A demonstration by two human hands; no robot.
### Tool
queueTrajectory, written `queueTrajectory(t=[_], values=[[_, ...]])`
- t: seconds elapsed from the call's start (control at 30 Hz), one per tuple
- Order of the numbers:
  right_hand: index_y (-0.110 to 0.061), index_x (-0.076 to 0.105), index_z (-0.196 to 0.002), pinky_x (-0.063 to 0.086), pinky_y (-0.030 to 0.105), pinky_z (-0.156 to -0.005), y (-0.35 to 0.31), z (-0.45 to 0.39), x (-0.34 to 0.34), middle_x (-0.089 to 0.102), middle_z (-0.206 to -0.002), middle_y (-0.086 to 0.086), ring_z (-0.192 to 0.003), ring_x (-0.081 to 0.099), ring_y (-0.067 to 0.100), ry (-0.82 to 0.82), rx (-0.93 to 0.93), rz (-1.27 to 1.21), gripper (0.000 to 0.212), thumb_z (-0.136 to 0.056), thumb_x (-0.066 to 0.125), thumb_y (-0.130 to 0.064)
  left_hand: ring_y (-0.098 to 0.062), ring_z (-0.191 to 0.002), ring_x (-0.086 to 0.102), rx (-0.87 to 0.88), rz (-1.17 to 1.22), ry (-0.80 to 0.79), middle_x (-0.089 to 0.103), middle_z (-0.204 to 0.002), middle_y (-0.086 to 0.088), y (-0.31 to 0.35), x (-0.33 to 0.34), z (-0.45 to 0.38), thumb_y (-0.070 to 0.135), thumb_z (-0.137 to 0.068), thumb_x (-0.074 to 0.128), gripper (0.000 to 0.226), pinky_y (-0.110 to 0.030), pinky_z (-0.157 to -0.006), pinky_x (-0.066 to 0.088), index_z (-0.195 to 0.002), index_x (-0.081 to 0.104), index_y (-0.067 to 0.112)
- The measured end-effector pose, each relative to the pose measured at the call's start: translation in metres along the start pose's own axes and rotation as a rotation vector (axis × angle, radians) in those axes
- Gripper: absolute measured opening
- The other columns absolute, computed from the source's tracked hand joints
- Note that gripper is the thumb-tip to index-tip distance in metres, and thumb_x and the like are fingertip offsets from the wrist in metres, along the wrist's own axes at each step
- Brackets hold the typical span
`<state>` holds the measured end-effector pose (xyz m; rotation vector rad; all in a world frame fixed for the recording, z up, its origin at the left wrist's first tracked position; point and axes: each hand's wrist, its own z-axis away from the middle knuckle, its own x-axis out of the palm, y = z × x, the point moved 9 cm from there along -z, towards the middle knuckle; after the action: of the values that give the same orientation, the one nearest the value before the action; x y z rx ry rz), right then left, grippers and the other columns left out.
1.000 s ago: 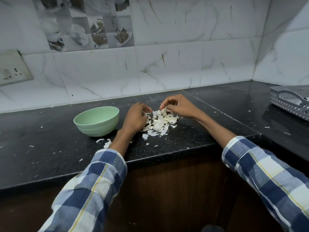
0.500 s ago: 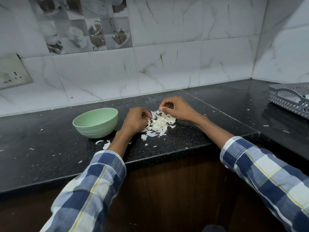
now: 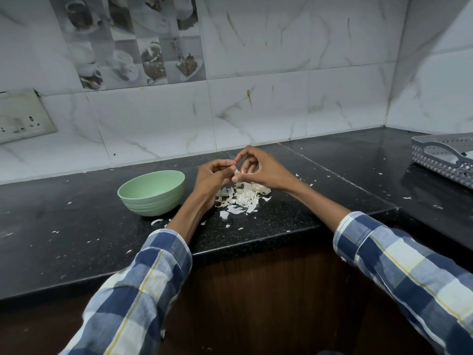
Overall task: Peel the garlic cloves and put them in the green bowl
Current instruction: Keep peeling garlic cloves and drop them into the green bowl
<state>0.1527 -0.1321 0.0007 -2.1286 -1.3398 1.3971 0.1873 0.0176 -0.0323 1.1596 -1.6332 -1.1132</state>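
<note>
Both left hand (image 3: pixel 213 175) and right hand (image 3: pixel 258 167) pinching small pale garlic clove (image 3: pixel 235 172) above papery peel pile (image 3: pixel 242 197); could slip into scraps, missing round green plastic bowl (image 3: pixel 152 192) at nine o'clock on counter (image 3: pixel 76 226).

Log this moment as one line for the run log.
step: peeling | left hand and right hand: both pinch garlic clove above peel pile | green bowl: contents not visible
</note>
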Motion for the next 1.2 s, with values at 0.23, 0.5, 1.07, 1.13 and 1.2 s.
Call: queueTrajectory(t=[0.23, 0.5, 1.07, 1.13, 1.2], values=[[-0.013, 0.072, -0.098, 0.051, 0.015, -0.068, -0.006, -0.001, -0.016, 0.073, -0.087, -0.003, -0.077, 0.066, 0.009, 0.172, -0.035, 0.153, 0.021, -0.087, 0.083, -0.026, -0.026, -0.092, 0.078, -0.050, 0.194, -0.062, 0.074, -0.106, -0.019, -0.002, 0.006, 0.000, -0.011, -0.090, 0.071, 0.019, -0.036, -0.083, 0.066, -0.106, 0.070, -0.002], [-0.017, 0.073, -0.101, 0.051, 0.008, -0.072, -0.003, 0.015, -0.042, 0.070, -0.098, -0.009, -0.083, 0.064, -0.005, 0.230, -0.030, 0.203, 0.016, -0.091, 0.079, -0.028, -0.026, -0.105, 0.078, -0.010, 0.007, -0.187, 0.079, -0.112, -0.015, 0.003, 0.024, 0.005, 0.007, -0.084, 0.083, 0.029, -0.034, -0.085, 0.065, -0.111, 0.074, 0.005], [-0.010, 0.072, -0.088, 0.054, 0.026, -0.075, 0.031, 0.025, -0.048, 0.075, -0.080, -0.003, -0.074, 0.070, 0.007, -0.147, 0.141, 0.605, 0.005, -0.093, 0.074, -0.010, -0.005, -0.087, 0.067, 0.430, -0.945, 0.051, 0.072, -0.093, 0.014, 0.026, 0.015, 0.016, 0.031, -0.097, 0.063, 0.011, -0.039, -0.085, 0.058, -0.099, 0.072, 0.026], [-0.012, 0.072, -0.087, 0.049, 0.023, -0.071, 0.032, 0.021, -0.045, 0.072, -0.082, -0.006, -0.073, 0.065, 0.004, -0.193, 0.162, 0.648, 0.006, -0.092, 0.074, -0.009, -0.006, -0.090, 0.068, 0.430, -0.961, 0.034, 0.072, -0.095, 0.014, 0.025, 0.018, 0.016, 0.033, -0.097, 0.062, 0.012, -0.039, -0.086, 0.058, -0.100, 0.071, 0.026], [-0.015, 0.072, -0.085, 0.043, 0.016, -0.065, 0.034, 0.018, -0.043, 0.071, -0.079, -0.008, -0.070, 0.064, 0.000, -0.232, 0.174, 0.662, 0.009, -0.091, 0.077, -0.011, -0.007, -0.091, 0.068, 0.434, -0.973, 0.025, 0.071, -0.096, 0.014, 0.025, 0.019, 0.017, 0.034, -0.098, 0.061, 0.013, -0.040, -0.087, 0.059, -0.100, 0.071, 0.025]])
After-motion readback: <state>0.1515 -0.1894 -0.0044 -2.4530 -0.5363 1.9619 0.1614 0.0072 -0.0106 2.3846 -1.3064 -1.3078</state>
